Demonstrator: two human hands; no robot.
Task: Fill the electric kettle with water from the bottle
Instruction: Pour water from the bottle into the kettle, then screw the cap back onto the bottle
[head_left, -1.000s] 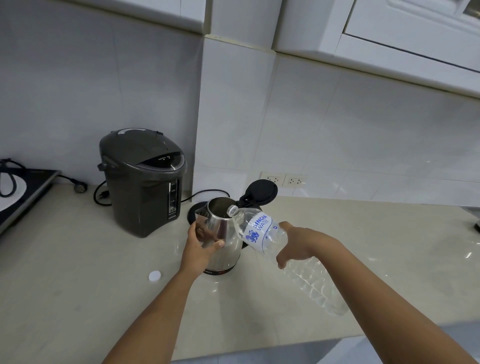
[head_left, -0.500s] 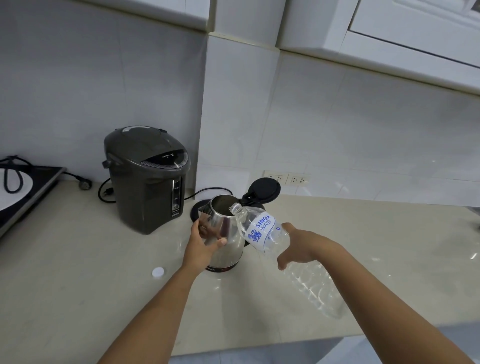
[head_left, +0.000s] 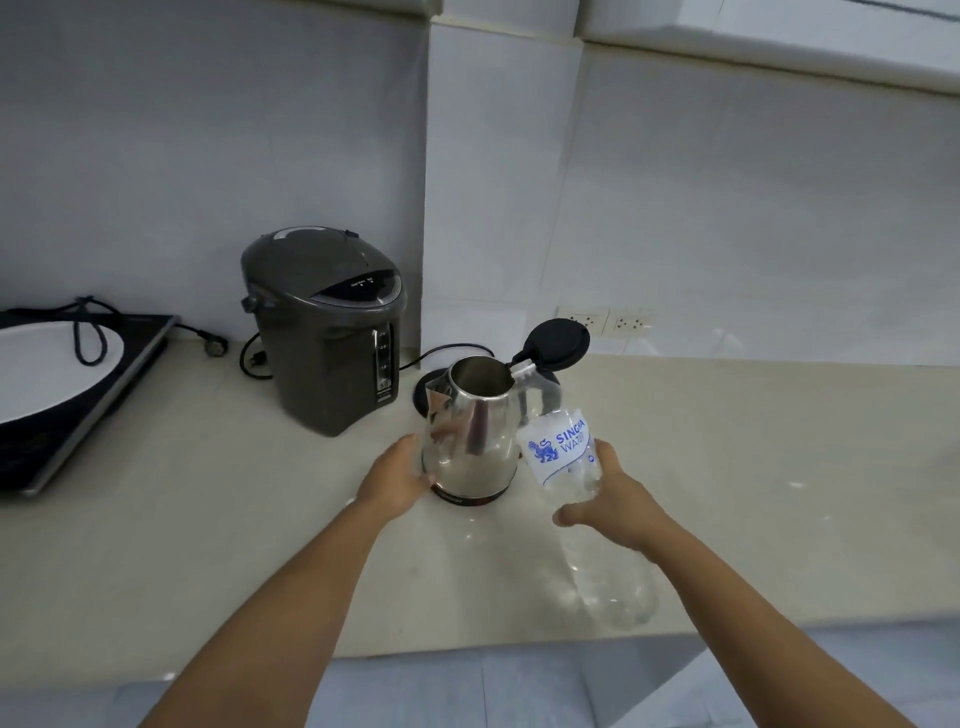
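Note:
A shiny steel electric kettle (head_left: 470, 431) stands on the beige counter with its black lid (head_left: 558, 343) flipped up. My left hand (head_left: 397, 480) presses against the kettle's lower left side. My right hand (head_left: 610, 501) grips a clear plastic water bottle (head_left: 563, 452) with a blue-printed label. The bottle is tilted, its open neck resting at the kettle's rim and its base pointing back toward me. No cap is on the bottle.
A dark grey hot-water dispenser (head_left: 330, 332) stands left of the kettle, its cord behind it. The kettle's black base (head_left: 422, 395) lies just behind. An induction hob (head_left: 67, 395) sits at far left. Wall sockets (head_left: 605, 322) are behind. The counter edge (head_left: 467, 644) runs near me.
The view has tilted down and shifted, so everything sits lower and more central. My left hand slid lower on the kettle. The bottle's neck now reaches the rim.

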